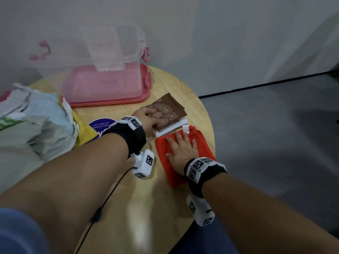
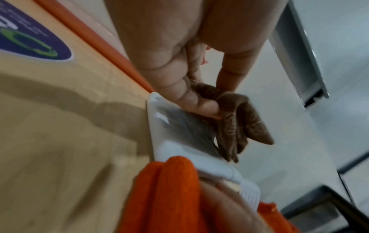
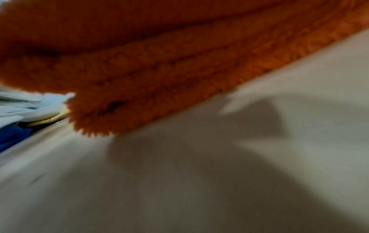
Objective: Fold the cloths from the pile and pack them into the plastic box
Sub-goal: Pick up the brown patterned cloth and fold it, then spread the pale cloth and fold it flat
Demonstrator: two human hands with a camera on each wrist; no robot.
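Two folded cloths sit under my hands on the round table (image 1: 170,81): my left hand (image 1: 146,119) pinches the brown patterned cloth (image 1: 166,111), seemingly thumb beneath, atop a white cloth (image 1: 171,128); my right hand (image 1: 182,150) presses spread fingers flat on the orange cloth (image 1: 203,143). The plastic box (image 1: 102,52) stands behind.

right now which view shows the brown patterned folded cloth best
The head view: the brown patterned folded cloth shows almost whole, lying on a white cloth with the left hand gripping its near edge. The left wrist view shows only a pinched corner. The right wrist view shows none of it.
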